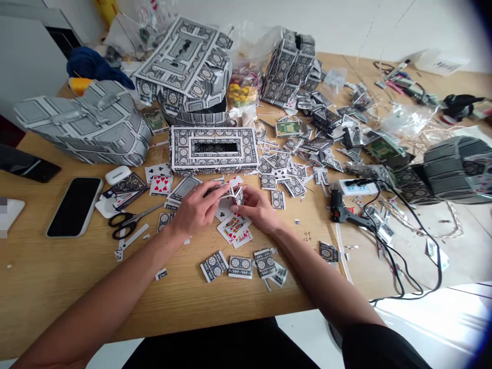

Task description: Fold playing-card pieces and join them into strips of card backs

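While I watch this feed from afar, both grips sit narrow on a small folded assembly of playing-card pieces [226, 192], which is held between the two hands just in front of the box. The left grip [196, 209] closes over the assembly from the side and top, with its fingers lying across it. The right grip [258, 207] pinches the other end with its fingertips [243, 193].

Directly ahead, a card-covered box [213, 150] with a long slot in its top stands close to the fingers, so I have little room to move forward. Below the hands, face-up playing cards [233, 229] lie on the table [80, 266], almost under the assembly. Nearer the front edge, a loose row of patterned card pieces [240, 267] lies on the wood, and bare table stretches from that row to the edge.

On the left, black-handled scissors [128, 222] and a smartphone [75, 207] lie well apart from the hands. On the right, open wood runs from the right hand to a hot glue gun [338, 206], and a black cable [402, 266] loops beside it towards the table's corner. Behind the box, card scraps [319, 120] crowd the far right of the table, leaving little open room there.
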Action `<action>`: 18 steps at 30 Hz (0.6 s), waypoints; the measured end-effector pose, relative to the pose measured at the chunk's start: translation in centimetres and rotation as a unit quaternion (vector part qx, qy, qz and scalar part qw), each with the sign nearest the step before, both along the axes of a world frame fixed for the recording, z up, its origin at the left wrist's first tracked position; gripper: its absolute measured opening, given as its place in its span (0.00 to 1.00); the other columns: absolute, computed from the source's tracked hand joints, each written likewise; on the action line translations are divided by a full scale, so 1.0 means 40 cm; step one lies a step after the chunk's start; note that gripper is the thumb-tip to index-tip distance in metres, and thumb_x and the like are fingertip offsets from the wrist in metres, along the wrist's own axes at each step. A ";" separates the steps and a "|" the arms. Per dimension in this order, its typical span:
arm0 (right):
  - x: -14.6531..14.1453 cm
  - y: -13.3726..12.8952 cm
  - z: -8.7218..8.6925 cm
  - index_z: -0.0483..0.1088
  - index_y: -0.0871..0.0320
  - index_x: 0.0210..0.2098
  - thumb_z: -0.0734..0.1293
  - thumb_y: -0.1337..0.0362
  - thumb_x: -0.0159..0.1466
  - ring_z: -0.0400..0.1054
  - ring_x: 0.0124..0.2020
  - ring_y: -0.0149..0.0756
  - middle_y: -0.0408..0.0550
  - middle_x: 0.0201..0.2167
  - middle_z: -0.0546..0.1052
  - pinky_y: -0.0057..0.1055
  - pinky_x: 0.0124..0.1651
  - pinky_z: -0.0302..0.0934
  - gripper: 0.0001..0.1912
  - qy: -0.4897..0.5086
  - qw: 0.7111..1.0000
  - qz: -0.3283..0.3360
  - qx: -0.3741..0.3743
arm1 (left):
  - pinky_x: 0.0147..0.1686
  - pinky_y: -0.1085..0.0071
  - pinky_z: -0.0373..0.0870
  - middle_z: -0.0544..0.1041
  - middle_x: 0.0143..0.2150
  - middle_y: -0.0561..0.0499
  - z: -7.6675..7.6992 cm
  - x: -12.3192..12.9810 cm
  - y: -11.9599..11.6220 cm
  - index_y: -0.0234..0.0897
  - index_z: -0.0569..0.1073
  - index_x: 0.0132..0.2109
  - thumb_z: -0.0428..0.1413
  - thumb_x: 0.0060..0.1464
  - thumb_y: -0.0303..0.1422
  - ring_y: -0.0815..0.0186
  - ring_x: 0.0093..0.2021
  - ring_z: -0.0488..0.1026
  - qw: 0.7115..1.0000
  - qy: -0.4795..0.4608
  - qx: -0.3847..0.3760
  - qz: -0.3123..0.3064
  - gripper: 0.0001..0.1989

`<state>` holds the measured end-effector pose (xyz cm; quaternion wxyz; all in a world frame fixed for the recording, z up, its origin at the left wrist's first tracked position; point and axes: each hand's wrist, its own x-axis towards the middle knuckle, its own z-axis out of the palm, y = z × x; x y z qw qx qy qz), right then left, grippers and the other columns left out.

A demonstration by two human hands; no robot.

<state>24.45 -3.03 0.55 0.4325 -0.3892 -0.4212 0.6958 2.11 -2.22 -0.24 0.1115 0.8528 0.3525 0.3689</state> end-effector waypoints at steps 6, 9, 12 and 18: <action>0.004 0.000 -0.007 0.78 0.54 0.49 0.80 0.55 0.59 0.69 0.35 0.36 0.47 0.39 0.78 0.33 0.35 0.66 0.21 0.034 0.999 0.008 -0.017 | 0.62 0.53 0.75 0.73 0.63 0.41 0.012 -0.003 -0.002 0.47 0.66 0.73 0.51 0.70 0.27 0.54 0.61 0.75 1.000 0.004 0.011 -0.010 0.28; 0.005 0.003 -0.020 0.79 0.55 0.45 0.79 0.50 0.61 0.69 0.32 0.33 0.45 0.34 0.77 0.28 0.32 0.64 0.20 0.044 0.999 0.013 -0.008 | 0.60 0.51 0.76 0.73 0.62 0.39 0.020 -0.004 -0.005 0.44 0.67 0.73 0.53 0.69 0.30 0.53 0.59 0.75 0.999 0.000 0.037 -0.031 0.27; 0.003 0.005 -0.030 0.79 0.57 0.41 0.78 0.46 0.63 0.68 0.28 0.29 0.42 0.30 0.76 0.26 0.29 0.63 0.21 0.043 0.999 0.012 -0.022 | 0.60 0.51 0.75 0.73 0.62 0.38 0.025 -0.005 -0.007 0.41 0.68 0.72 0.55 0.69 0.34 0.51 0.59 0.75 0.998 -0.005 0.047 -0.045 0.26; 0.000 0.008 -0.029 0.75 0.56 0.38 0.76 0.45 0.65 0.66 0.22 0.28 0.40 0.26 0.76 0.24 0.24 0.62 0.20 0.046 0.999 0.006 -0.026 | 0.60 0.51 0.75 0.73 0.61 0.38 0.025 -0.006 -0.007 0.41 0.68 0.71 0.54 0.71 0.36 0.52 0.60 0.75 0.998 -0.006 0.055 -0.036 0.24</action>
